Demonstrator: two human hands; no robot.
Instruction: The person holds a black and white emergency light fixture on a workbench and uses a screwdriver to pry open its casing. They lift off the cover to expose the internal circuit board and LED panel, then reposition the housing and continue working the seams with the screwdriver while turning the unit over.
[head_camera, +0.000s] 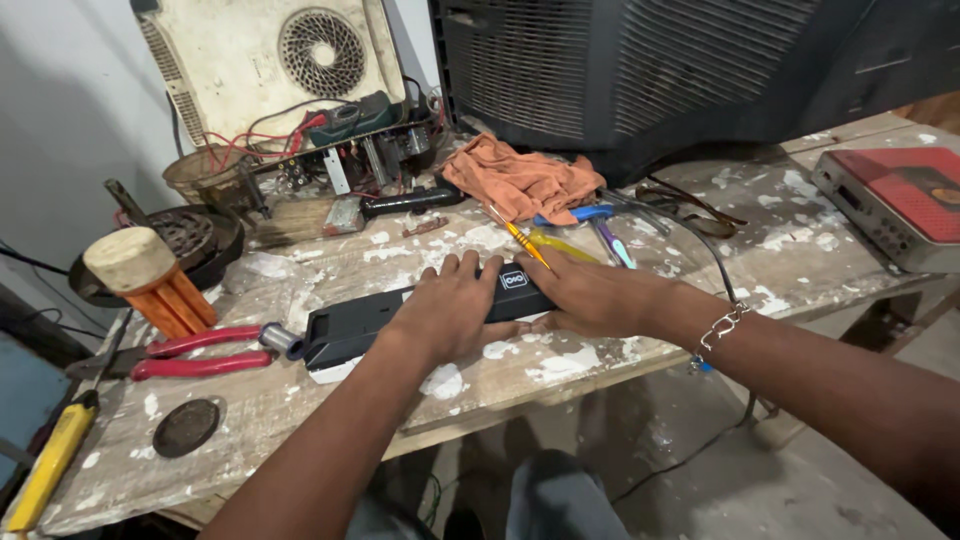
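Black box (345, 330) — long, flat, with a white underside showing at its near corner — lies on the paint-spattered wooden bench (300, 400), close to the front edge. Left hand (450, 305) rests flat over its middle, fingers spread, not curled around it. Right hand (590, 295) presses on the box's right end, palm down, a chain bracelet (722, 325) at the wrist. Red-handled pliers (195, 352) lie just left of the box; an orange rag (520, 178) sits behind the hands.
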